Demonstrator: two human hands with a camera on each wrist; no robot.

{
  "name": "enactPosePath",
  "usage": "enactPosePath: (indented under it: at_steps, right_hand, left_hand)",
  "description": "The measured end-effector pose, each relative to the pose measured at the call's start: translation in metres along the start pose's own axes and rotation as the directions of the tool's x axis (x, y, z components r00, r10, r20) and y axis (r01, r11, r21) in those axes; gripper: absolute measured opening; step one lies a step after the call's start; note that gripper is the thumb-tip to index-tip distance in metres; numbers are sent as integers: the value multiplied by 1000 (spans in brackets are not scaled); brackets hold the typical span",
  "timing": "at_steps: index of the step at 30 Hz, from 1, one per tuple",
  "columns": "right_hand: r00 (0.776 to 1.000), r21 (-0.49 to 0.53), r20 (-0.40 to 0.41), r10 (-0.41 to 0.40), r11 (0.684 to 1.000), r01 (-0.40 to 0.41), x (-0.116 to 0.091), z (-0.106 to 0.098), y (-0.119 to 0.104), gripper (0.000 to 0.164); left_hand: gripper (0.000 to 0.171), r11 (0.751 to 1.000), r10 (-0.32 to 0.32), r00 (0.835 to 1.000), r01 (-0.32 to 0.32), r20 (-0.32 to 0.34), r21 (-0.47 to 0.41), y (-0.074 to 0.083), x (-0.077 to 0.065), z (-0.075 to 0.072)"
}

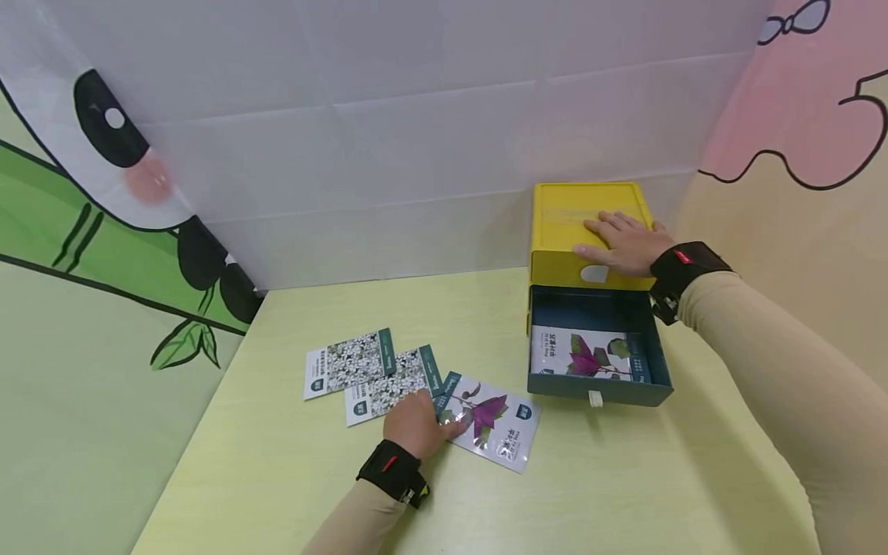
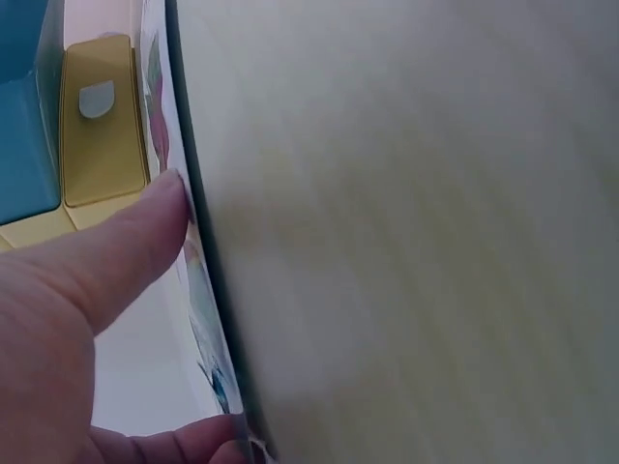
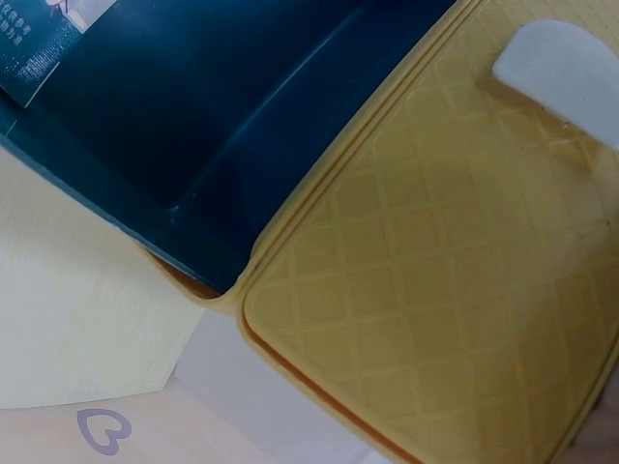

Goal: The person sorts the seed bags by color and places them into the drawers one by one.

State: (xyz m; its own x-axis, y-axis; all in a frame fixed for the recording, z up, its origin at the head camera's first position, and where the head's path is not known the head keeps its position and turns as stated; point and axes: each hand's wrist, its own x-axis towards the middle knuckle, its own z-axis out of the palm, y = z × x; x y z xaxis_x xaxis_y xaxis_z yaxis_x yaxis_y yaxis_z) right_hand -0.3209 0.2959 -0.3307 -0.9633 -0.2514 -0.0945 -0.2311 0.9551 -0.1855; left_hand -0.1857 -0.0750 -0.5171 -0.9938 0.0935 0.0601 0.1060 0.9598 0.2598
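My left hand [image 1: 416,425] pinches one end of a flat white packet [image 1: 494,432] printed with a purple flower. In the left wrist view this packet [image 2: 162,116] appears nearly edge-on, thumb on its printed face and other fingers at its lower end. My right hand [image 1: 624,243] rests flat, fingers spread, on top of a yellow drawer box [image 1: 590,204]. The box's dark teal lower drawer [image 1: 597,391] is pulled out and holds another purple-flower packet [image 1: 583,354]. In the right wrist view, the open drawer [image 3: 261,126] lies beside the shut yellow drawer front [image 3: 416,280].
Two packets with white blossoms lie left of my left hand, the nearer packet [image 1: 388,393] partly under the farther packet [image 1: 350,362]. A white tab [image 1: 595,398] sticks out of the teal drawer. The table [image 1: 277,470] meets a printed wall sheet [image 1: 381,231] behind.
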Motion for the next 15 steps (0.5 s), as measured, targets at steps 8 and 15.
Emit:
enactPosePath:
  at_steps: [8,15]
  right_hand:
    - [1000,-13,-5,3,1000,-3,0,1,1,92]
    - [1000,-11,-5,1,1000,-1,1,1,1,91]
  left_hand:
    - [66,999,27,999,-26,32,-32,8,6,3]
    - [71,1000,9,999,-8,35,-23,0,9,3]
